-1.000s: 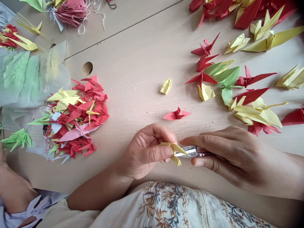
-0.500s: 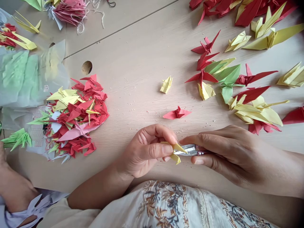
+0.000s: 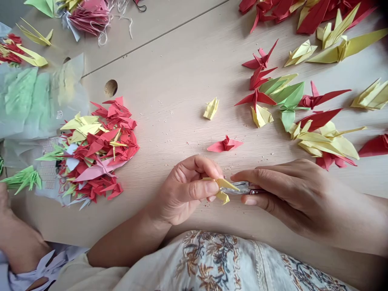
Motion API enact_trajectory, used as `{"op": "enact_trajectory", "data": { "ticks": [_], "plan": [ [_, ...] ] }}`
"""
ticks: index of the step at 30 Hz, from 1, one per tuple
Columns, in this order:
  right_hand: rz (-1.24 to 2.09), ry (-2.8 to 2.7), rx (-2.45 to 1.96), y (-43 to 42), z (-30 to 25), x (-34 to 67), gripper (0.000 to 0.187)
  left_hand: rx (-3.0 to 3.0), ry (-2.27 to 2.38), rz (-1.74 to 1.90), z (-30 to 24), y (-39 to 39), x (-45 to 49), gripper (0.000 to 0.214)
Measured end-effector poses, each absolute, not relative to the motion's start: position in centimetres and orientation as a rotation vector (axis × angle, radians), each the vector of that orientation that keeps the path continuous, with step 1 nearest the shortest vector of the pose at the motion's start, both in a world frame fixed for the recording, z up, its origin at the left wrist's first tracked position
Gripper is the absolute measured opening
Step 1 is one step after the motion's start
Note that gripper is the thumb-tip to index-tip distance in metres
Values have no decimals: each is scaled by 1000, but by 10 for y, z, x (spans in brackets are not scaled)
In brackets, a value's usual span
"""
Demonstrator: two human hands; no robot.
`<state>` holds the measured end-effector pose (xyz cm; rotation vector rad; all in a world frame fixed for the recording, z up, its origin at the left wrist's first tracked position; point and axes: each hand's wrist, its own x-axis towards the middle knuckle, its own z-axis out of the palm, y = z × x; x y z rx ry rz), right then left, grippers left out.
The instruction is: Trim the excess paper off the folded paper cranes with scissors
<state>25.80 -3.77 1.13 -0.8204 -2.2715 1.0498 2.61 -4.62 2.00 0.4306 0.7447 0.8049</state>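
A small folded yellow paper crane [image 3: 222,196] is pinched between the thumb and fingers of my left hand [image 3: 194,190]. My right hand [image 3: 291,198] grips a small silver metal tool [image 3: 239,187], whose handle is mostly hidden under the fingers. The tool's tip meets the yellow paper beside my left thumb; its exact kind is hard to make out. Just beyond my hands lie a red paper crane [image 3: 226,144] with spread wings and a folded yellow crane [image 3: 211,108].
At left sits a heap of mostly red paper cranes [image 3: 103,149], by plastic bags of folded paper [image 3: 27,97]. More red, yellow and green cranes [image 3: 315,137] spread across the right. Tiny scraps dot the wooden table [image 3: 169,81], which has a round hole [image 3: 110,87]. Another person's arm [image 3: 18,238] rests at lower left.
The yellow crane and the silver tool have shifted slightly upward, with both hands still gripping. The whole view has moved a little.
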Motion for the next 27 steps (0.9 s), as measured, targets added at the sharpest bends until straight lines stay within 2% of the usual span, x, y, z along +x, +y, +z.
{"op": "enact_trajectory", "data": {
  "ticks": [11, 17, 27],
  "plan": [
    [990, -2306, -859, -35, 17, 257, 35, 447, 746, 863, 20, -46, 27, 15],
    [1092, -2184, -952, -38, 12, 258, 30, 516, 811, 887, 22, -45, 29, 17],
    [1192, -2198, -827, -40, 16, 257, 31, 666, 819, 986, 19, -51, 29, 18]
  ]
}}
